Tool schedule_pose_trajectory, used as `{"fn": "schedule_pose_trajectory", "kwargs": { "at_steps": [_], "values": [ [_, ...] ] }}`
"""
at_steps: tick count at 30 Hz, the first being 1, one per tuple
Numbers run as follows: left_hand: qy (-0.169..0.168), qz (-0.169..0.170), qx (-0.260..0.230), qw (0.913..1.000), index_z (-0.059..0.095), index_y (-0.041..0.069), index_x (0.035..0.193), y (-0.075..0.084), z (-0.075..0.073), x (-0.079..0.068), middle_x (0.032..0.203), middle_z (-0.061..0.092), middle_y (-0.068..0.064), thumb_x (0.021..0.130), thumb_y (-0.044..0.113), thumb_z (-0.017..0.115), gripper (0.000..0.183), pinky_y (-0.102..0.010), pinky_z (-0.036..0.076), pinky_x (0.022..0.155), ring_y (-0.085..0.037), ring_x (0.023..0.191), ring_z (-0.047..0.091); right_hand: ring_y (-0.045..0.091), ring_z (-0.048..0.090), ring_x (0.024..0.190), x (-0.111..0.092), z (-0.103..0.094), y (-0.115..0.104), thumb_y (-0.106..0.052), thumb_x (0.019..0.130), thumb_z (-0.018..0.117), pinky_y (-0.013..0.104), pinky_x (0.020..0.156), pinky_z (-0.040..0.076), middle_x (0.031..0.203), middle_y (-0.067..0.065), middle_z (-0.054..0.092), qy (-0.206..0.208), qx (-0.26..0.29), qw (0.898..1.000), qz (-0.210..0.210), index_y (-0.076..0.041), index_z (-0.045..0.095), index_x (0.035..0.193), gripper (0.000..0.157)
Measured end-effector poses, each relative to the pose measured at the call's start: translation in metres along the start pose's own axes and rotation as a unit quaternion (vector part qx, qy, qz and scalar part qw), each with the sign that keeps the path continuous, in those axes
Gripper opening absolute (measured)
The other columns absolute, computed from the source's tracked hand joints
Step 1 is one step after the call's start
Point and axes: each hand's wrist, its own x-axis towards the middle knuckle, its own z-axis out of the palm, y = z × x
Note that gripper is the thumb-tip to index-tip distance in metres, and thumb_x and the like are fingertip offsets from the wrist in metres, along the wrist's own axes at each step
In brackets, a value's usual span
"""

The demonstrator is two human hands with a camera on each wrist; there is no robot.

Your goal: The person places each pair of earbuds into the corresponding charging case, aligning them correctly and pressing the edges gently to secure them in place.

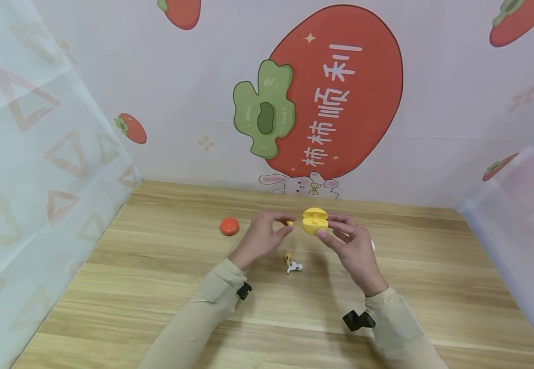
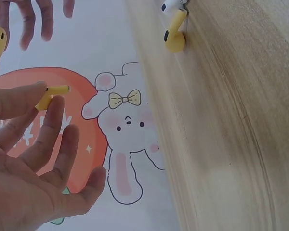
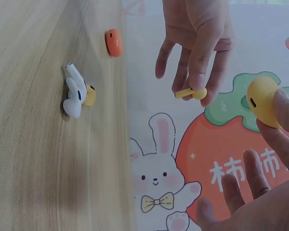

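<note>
Between thumb and fingers, my left hand (image 1: 262, 234) pinches a yellow earbud (image 2: 58, 90) with a short stem, held above the table. My right hand (image 1: 352, 246) holds a yellow earbud case (image 1: 315, 226) by its side, lid raised and its inside facing me. The earbud is just left of the case, apart from it. On the table below and between the hands lie a second yellow earbud (image 1: 287, 257) and a white earbud (image 1: 294, 267), close together. In the right wrist view the white earbud (image 3: 74, 94) partly covers the yellow one.
An orange-red case (image 1: 230, 226) lies on the wooden table (image 1: 170, 287) left of my left hand. A white object (image 1: 373, 246) is mostly hidden behind my right hand. Printed cloth walls (image 1: 193, 92) stand at the back and sides.
</note>
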Motion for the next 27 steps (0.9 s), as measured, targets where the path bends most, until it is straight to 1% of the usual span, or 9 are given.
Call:
{"fn": "schedule_pose_trajectory", "kwargs": {
  "at_steps": [3, 6, 10, 15, 19, 25, 27],
  "values": [
    [0.001, -0.01, -0.006, 0.9999, 0.073, 0.007, 0.119, 0.001, -0.002, -0.001, 0.106, 0.073, -0.002, 0.095, 0.01, 0.072, 0.024, -0.046, 0.048, 0.096, -0.02, 0.103, 0.065, 0.025, 0.052, 0.121, 0.0, 0.0, 0.0, -0.009, 0.091, 0.078, 0.054, 0.111, 0.038, 0.126, 0.016, 0.057, 0.0, 0.0, 1.0, 0.001, 0.009, 0.071, 0.117, 0.033],
    [0.004, -0.019, -0.002, 0.9998, 0.072, 0.009, 0.119, 0.002, -0.003, -0.001, 0.105, 0.072, -0.001, 0.095, 0.013, 0.073, 0.024, -0.044, 0.047, 0.096, -0.02, 0.104, 0.064, 0.024, 0.052, 0.121, 0.0, 0.0, 0.001, -0.01, 0.091, 0.078, 0.053, 0.111, 0.039, 0.126, 0.016, 0.057, -0.001, -0.001, 1.0, 0.002, 0.009, 0.071, 0.118, 0.034],
    [0.009, -0.029, -0.004, 0.9995, 0.074, 0.01, 0.114, 0.003, -0.006, 0.0, 0.1, 0.072, 0.002, 0.094, 0.017, 0.074, 0.021, -0.044, 0.048, 0.094, -0.02, 0.102, 0.065, 0.024, 0.052, 0.121, 0.0, 0.0, 0.001, -0.01, 0.091, 0.078, 0.053, 0.111, 0.038, 0.126, 0.015, 0.057, -0.003, -0.003, 1.0, 0.004, 0.008, 0.071, 0.119, 0.034],
    [0.024, -0.026, -0.009, 0.9993, 0.076, 0.011, 0.108, 0.006, -0.01, 0.0, 0.098, 0.073, 0.002, 0.091, 0.02, 0.079, 0.02, -0.046, 0.048, 0.094, -0.019, 0.1, 0.064, 0.025, 0.051, 0.123, -0.001, 0.0, 0.001, -0.013, 0.091, 0.078, 0.055, 0.112, 0.037, 0.128, 0.016, 0.057, -0.005, -0.005, 1.0, 0.004, 0.007, 0.07, 0.12, 0.036],
    [0.027, -0.025, -0.013, 0.9992, 0.076, 0.008, 0.107, 0.008, -0.013, 0.0, 0.098, 0.073, -0.001, 0.089, 0.02, 0.08, 0.021, -0.049, 0.049, 0.094, -0.021, 0.101, 0.064, 0.025, 0.051, 0.123, -0.001, -0.001, 0.001, -0.013, 0.091, 0.078, 0.056, 0.112, 0.036, 0.128, 0.016, 0.057, -0.006, -0.005, 1.0, 0.002, 0.007, 0.07, 0.12, 0.036],
    [0.034, -0.017, -0.008, 0.9992, 0.077, 0.009, 0.104, 0.009, -0.016, 0.0, 0.095, 0.073, 0.001, 0.087, 0.02, 0.082, 0.02, -0.044, 0.049, 0.092, -0.019, 0.1, 0.064, 0.025, 0.051, 0.123, 0.0, -0.001, 0.003, -0.012, 0.091, 0.078, 0.054, 0.111, 0.038, 0.128, 0.015, 0.057, -0.006, -0.002, 1.0, 0.002, 0.008, 0.071, 0.119, 0.035],
    [0.037, -0.012, -0.011, 0.9992, 0.077, 0.009, 0.102, 0.009, -0.016, 0.0, 0.093, 0.073, 0.0, 0.086, 0.019, 0.083, 0.02, -0.045, 0.049, 0.091, -0.019, 0.098, 0.065, 0.026, 0.051, 0.123, 0.0, -0.001, 0.003, -0.013, 0.091, 0.078, 0.055, 0.111, 0.038, 0.128, 0.016, 0.057, -0.007, -0.003, 1.0, 0.003, 0.008, 0.07, 0.119, 0.035]
  ]
}}
